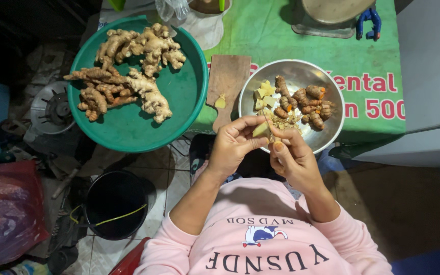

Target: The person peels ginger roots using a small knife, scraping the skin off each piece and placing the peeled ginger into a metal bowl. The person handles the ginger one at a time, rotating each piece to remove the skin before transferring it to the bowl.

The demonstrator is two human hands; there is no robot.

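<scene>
A pale, peeled piece of ginger [260, 129] sits pinched between the thumb and fingers of the left hand [232, 145], held over the near rim of the steel bowl [332, 125]. The right hand [291, 158] is just beside it, fingers curled shut around something thin that rises towards the ginger; it looks like a small blade, but it is too slim to tell for certain. The two hands almost touch, with the ginger between them.

Inside the steel bowl lie cut yellow pieces [263, 94] at the left and small orange-tipped roots [309, 104] at the right, with peelings just beyond the fingers. To the left of the bowl a wooden cutting board [227, 81] rests on the green-covered table [281, 35], a single slice on it. Further left a large green basin [133, 127] holds unpeeled ginger roots [128, 71] and overhangs the table's near edge.

The hands work at that near edge, above the person's lap and pink sleeves. Below left on the floor stands a black bucket [115, 203], well apart from the hands, and a red bag [6, 214] lies at the far left.
</scene>
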